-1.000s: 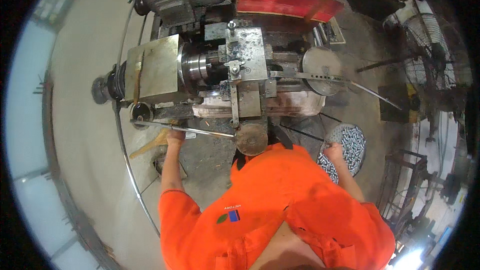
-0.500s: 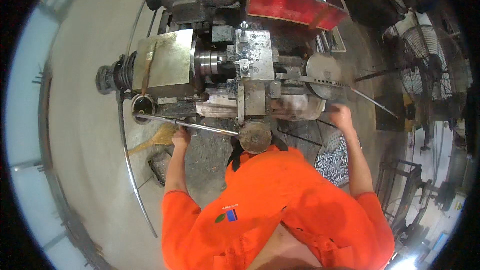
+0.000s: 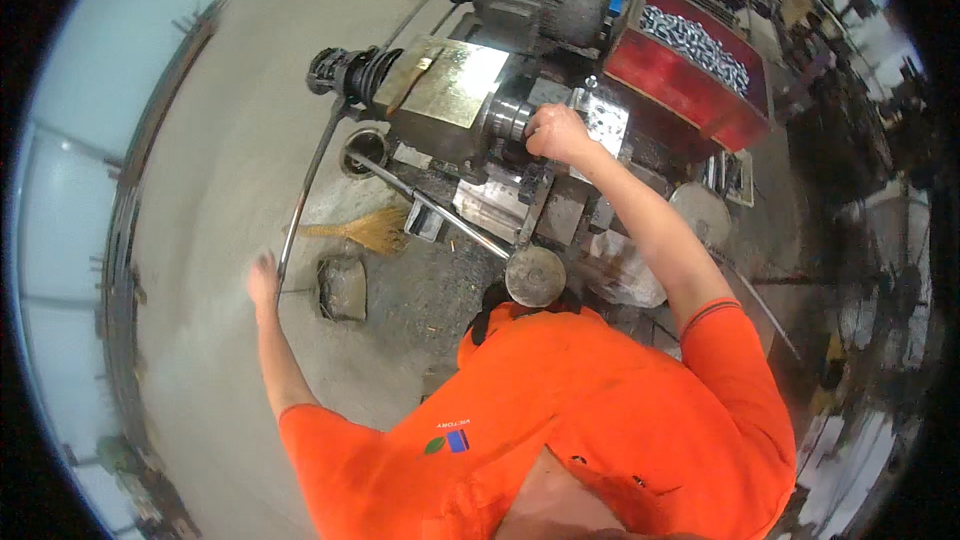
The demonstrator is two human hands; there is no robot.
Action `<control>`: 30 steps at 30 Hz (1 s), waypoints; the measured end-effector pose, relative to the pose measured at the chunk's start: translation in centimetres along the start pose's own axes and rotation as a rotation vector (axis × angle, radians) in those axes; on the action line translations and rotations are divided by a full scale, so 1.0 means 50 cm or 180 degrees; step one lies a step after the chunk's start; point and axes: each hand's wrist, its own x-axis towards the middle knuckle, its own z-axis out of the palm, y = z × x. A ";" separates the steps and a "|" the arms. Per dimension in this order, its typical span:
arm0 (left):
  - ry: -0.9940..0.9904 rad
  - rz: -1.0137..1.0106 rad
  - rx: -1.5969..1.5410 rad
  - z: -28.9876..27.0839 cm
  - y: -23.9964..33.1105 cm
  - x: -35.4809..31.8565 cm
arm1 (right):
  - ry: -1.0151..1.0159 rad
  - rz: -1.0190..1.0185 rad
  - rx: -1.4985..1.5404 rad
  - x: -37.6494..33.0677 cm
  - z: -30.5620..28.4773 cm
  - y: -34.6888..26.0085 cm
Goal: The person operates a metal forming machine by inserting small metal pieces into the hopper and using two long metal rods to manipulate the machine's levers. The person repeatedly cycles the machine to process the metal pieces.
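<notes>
My right hand (image 3: 560,133) reaches across to the machine, at the gap between the round steel spindle collar (image 3: 508,120) and the shiny steel block (image 3: 606,122). Its fingers are curled together; whatever they hold is hidden. Out to the left, my left hand (image 3: 263,280) is smeared by motion beside the lower end of a long metal lever (image 3: 306,190). Whether its fingers grip the lever is unclear. Close to my body, a round weight-like disc (image 3: 535,276) sits by the end of a shiny bar (image 3: 462,224).
A red bin (image 3: 668,80) of small metal pieces stands behind the machine, near the motor (image 3: 540,2). A brush (image 3: 412,83) lies on the spindle housing (image 3: 455,90). Below are a straw broom (image 3: 375,231), an open container (image 3: 343,288) and a cup of dark liquid (image 3: 366,152).
My right hand has left the machine's right side for the spindle. My left hand has swung outward to the lever. The view has turned, shifting the machine rightward and tilting it.
</notes>
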 end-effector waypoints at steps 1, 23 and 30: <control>-0.0107 -0.0624 -0.0325 0.033 0.012 -0.050 | -0.0089 0.0109 -0.0107 0.005 0.017 0.010; -0.0559 0.1209 -0.1332 -0.184 0.529 -0.148 | 0.1387 0.0130 -0.0236 -0.278 -0.193 0.179; -0.0972 0.2348 -0.1529 0.045 0.802 -0.159 | 0.0066 0.1634 0.1410 -0.662 0.179 0.149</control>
